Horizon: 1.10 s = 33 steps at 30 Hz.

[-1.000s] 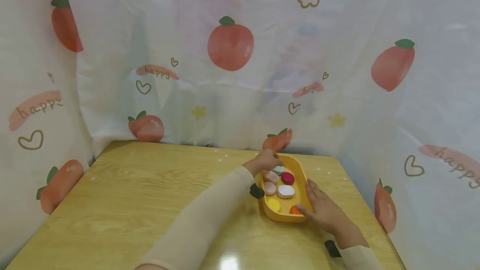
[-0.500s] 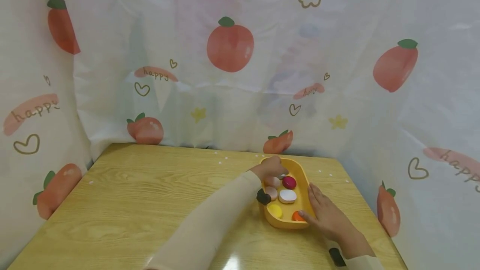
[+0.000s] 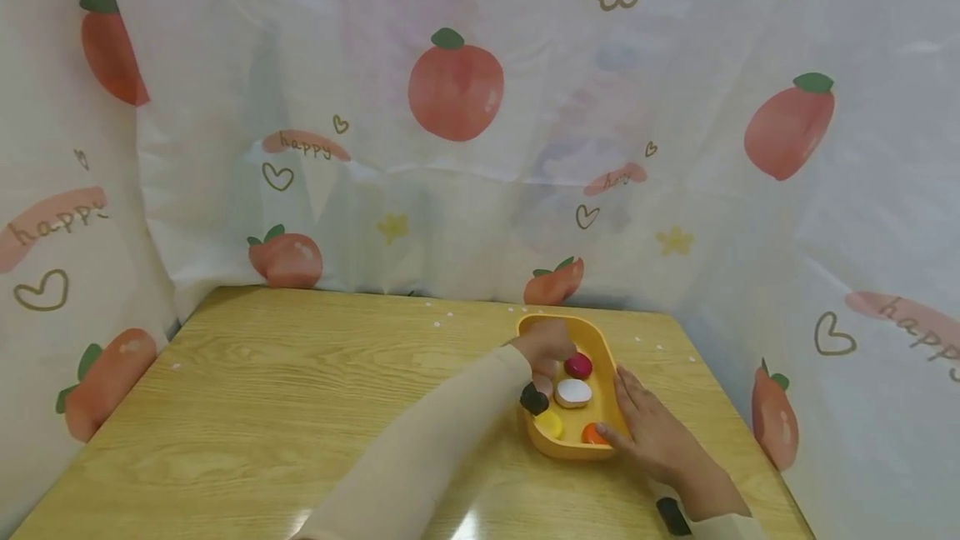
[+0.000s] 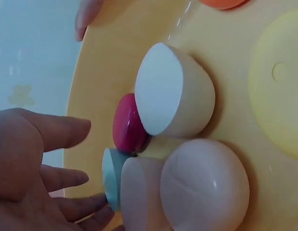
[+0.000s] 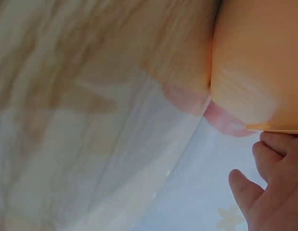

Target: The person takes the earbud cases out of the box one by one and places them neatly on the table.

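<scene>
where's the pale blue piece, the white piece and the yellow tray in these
Pale blue piece point(image 4: 110, 178): left wrist view, on its flat face.
White piece point(image 3: 573, 391): head view, on its top face.
Yellow tray point(image 3: 567, 450): head view, on its near wall.

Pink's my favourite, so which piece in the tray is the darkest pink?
The magenta piece, just beyond the white piece in the head view; the other pink pieces are much paler.

I have the left arm point(image 3: 442, 444) crossing the left side of the tray point(image 3: 570, 452), left hand point(image 3: 551, 341) inside, thumb and fingers apart; the right hand point(image 3: 654, 430) lies along its right side, fingers extended.
</scene>
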Each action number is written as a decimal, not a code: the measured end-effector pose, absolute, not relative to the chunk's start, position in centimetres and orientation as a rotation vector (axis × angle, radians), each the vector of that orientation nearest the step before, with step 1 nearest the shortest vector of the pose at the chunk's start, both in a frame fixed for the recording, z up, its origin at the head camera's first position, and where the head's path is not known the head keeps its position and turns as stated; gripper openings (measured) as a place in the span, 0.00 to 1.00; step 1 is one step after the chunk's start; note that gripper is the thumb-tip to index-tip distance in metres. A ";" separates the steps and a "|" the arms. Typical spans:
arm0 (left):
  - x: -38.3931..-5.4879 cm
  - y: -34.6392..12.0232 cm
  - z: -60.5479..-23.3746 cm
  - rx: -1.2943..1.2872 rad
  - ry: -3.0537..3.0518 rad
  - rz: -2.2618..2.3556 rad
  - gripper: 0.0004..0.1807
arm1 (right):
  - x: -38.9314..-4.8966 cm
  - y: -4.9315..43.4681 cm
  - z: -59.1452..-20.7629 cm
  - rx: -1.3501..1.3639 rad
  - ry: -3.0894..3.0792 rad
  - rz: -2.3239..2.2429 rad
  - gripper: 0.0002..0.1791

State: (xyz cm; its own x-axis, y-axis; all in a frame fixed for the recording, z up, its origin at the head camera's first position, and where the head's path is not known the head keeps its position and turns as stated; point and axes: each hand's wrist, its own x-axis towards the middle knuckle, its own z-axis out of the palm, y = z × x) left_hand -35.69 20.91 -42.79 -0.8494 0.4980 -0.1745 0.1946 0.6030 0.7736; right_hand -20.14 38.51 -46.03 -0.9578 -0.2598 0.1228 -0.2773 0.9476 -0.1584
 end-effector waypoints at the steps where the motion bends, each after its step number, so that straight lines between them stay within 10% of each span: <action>1: -35.7 21.1 -42.9 0.576 2.493 1.077 0.03 | -20.1 38.5 -46.0 0.412 -3.000 0.269 0.47; 25: -36.6 23.4 -45.6 0.720 2.826 0.625 0.10 | -20.0 38.6 -45.9 0.429 -2.987 0.292 0.47; 33: -36.8 22.6 -44.9 1.168 2.854 0.243 0.11 | -20.0 38.5 -45.9 0.425 -2.981 0.295 0.47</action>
